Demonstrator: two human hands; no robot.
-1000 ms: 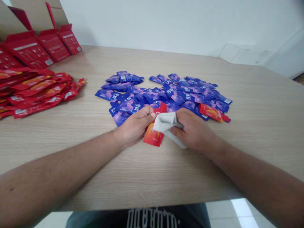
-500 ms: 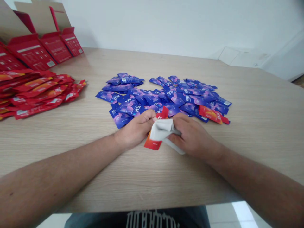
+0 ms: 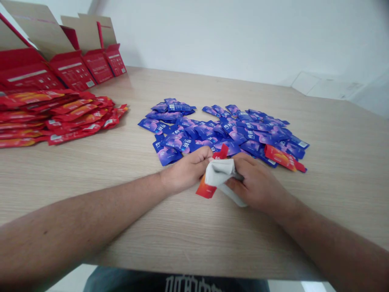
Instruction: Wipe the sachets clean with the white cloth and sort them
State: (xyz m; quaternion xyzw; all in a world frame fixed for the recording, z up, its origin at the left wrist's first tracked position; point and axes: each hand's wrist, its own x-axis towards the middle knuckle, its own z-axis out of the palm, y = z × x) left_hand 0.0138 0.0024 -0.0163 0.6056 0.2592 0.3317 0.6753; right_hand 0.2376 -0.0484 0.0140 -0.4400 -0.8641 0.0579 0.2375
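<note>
My left hand [image 3: 188, 170] is closed in a pinch on the upper edge of a red-orange sachet [image 3: 207, 190] held just above the wooden table [image 3: 188, 235]. My right hand [image 3: 258, 184] is closed around a folded white cloth [image 3: 220, 172] that lies against the sachet's face. Both hands meet in front of a spread heap of blue-purple sachets [image 3: 225, 129]. One more red sachet [image 3: 284, 158] lies at the heap's right edge.
A big pile of red sachets [image 3: 60, 117] lies at the left. Behind it stand open red cardboard boxes [image 3: 73, 69] with raised flaps. A white wall runs along the far table edge. My dark printed shirt shows below the near edge.
The view has swung left and down, so everything sits further right in frame. The sachet has turned more edge-on between my hands and the cloth covers more of it.
</note>
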